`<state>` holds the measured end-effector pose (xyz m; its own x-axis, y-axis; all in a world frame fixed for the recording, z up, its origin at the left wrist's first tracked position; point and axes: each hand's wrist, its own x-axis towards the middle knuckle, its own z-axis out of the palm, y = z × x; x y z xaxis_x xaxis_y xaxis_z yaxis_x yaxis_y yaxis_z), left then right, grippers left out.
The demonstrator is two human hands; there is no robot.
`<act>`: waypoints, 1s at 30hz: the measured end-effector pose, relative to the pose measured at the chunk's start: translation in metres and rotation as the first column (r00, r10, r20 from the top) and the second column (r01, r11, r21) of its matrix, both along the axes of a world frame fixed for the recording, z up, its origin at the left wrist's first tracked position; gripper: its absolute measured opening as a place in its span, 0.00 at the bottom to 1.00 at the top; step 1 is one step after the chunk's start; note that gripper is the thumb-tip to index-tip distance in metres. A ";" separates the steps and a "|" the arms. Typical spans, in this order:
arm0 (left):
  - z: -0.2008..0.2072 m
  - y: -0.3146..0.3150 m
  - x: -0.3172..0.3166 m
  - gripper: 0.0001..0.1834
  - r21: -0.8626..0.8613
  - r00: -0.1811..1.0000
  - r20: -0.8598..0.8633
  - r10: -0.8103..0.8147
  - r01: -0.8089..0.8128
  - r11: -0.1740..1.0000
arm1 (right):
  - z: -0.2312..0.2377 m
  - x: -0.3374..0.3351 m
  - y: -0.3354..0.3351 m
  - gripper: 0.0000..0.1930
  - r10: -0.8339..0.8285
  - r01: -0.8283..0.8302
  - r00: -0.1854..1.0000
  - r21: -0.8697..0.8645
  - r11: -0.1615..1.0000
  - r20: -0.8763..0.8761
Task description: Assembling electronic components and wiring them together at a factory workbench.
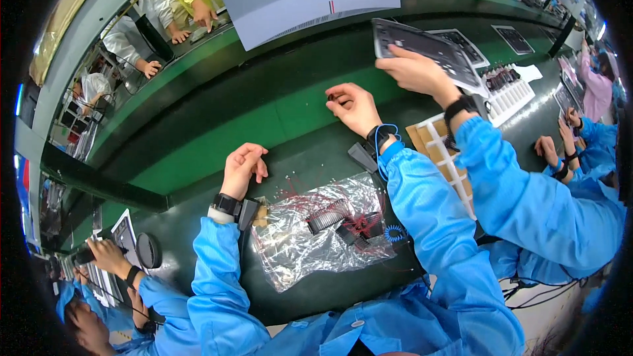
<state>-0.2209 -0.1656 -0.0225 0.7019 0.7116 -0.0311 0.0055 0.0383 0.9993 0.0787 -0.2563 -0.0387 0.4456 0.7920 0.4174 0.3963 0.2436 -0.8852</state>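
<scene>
My left hand (244, 166) hovers over the bench just beyond the plastic bag, its fingers half bent and apart with nothing visible in them. Farther off and to the right, my right hand (355, 109) has thumb and fingers pinched around a small dark part (331, 97), too small to name. A clear crinkled plastic bag (283, 260) lies in front of me. On it rest a row of small black parts (328, 216) and a tangle of black parts with thin red wires (364, 227).
At right, a co-worker's hand (415, 69) holds a dark flat panel (432, 49) above the bench. White trays (511, 102) and a cardboard piece with white strips (435, 142) lie there. A grey monitor back (310, 0) hangs ahead. Another co-worker's hand (109, 256) is at left, near a round black dish (148, 250).
</scene>
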 end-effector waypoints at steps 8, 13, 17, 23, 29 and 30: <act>-0.001 0.000 -0.001 0.10 -0.012 1.000 0.003 -0.013 0.013 1.000 | 0.015 -0.033 -0.004 0.14 0.371 -0.392 0.919 -0.236 0.889 -0.131; -0.001 0.000 -0.003 0.11 -0.031 1.000 -0.013 -0.009 0.008 0.999 | 0.011 -0.050 -0.004 0.16 0.473 -0.525 0.828 -0.118 0.843 -0.303; 0.001 0.001 0.000 0.10 -0.005 0.998 -0.024 -0.062 0.062 0.998 | 0.009 -0.074 -0.003 0.16 0.527 -0.590 0.767 -0.078 0.804 -0.367; 0.014 -0.014 0.017 0.18 0.200 0.975 -0.190 -0.113 0.151 0.968 | 0.012 -0.094 -0.009 0.15 0.530 -0.581 0.785 -0.084 0.809 -0.321; 0.005 -0.014 0.021 0.17 0.382 0.982 -0.188 -0.020 0.092 0.919 | 0.010 -0.091 -0.006 0.14 0.536 -0.631 0.692 -0.044 0.775 -0.484; 0.008 -0.017 0.022 0.15 0.334 0.983 -0.182 0.004 0.058 0.941 | 0.011 -0.091 -0.006 0.14 0.529 -0.624 0.697 -0.047 0.780 -0.484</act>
